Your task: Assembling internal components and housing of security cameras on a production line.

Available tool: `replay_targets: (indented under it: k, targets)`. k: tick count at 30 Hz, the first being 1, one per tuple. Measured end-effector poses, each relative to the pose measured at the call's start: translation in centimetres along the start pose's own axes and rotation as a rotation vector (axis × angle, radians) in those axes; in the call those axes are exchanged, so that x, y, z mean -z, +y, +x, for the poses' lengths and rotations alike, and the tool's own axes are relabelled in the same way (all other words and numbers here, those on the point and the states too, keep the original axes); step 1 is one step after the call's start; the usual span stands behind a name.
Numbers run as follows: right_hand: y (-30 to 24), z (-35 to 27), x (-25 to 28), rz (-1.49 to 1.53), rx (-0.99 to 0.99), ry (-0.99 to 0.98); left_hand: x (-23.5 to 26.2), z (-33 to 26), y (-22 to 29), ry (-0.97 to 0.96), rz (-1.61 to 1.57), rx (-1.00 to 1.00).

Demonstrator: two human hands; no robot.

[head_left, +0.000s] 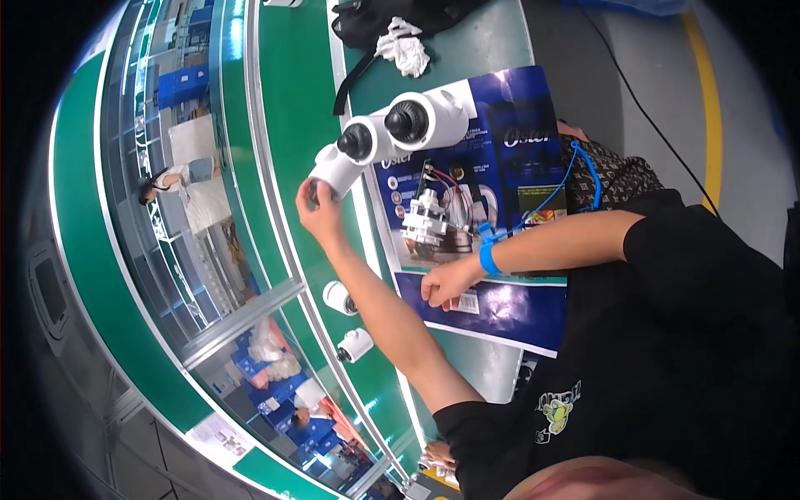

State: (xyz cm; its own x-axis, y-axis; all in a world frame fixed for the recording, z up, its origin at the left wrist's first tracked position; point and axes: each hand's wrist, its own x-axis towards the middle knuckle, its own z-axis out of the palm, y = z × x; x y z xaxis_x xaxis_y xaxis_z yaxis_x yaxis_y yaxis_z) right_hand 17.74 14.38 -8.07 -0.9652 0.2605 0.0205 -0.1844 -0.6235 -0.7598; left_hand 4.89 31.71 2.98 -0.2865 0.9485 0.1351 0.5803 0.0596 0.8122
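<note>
My left hand (322,215) reaches to the far left, its fingers closed around the near end of a white cylindrical housing (337,172). Two more white housings, one in the middle (379,146) and one at the right (446,121), stand in a row beside it, with black ribbed cones showing in their ends. My right hand (454,282), a blue strap (487,250) at its wrist, rests with curled fingers over the printed blue sheet (525,321). I see nothing in it. Just beyond lies a white plastic assembly (425,221) with red and dark wires.
Further white housings (339,297) (356,345) stand on the green bench strip left of my left forearm. A black bag (375,25) and a crumpled white cloth (403,48) lie at the far end. A blue cord (546,200) runs from the wrist strap. Other people are visible at left.
</note>
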Motion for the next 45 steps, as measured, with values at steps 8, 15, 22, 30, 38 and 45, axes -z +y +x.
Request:
replay_targets:
  k: [8,15,22,30,38,45]
  targets:
    - [-2.5,-2.2,-1.4,-0.162,0.015,0.113,6.6,-20.0,-5.1,0.133,-0.729,0.192]
    - [-1.2,-3.3,-2.3,-0.519,0.228,-0.054,10.0,-31.2,-4.9,-0.158,-0.590,0.196]
    - [-0.8,-3.2,-1.9,-0.594,0.243,-0.048,8.5,-28.3,-4.6,-0.275,-0.447,0.163]
    - [-8.1,-11.2,-0.9,-0.960,0.414,0.215,7.6,-26.8,-10.0,0.102,-0.881,0.070]
    - [-5.4,-12.0,3.0,-1.945,0.488,0.678,5.7,-26.2,-9.6,0.046,-0.903,0.055]
    - [-4.7,-13.1,-0.3,-1.319,0.599,0.191,5.7,-26.5,-9.1,0.088,-0.927,0.076]
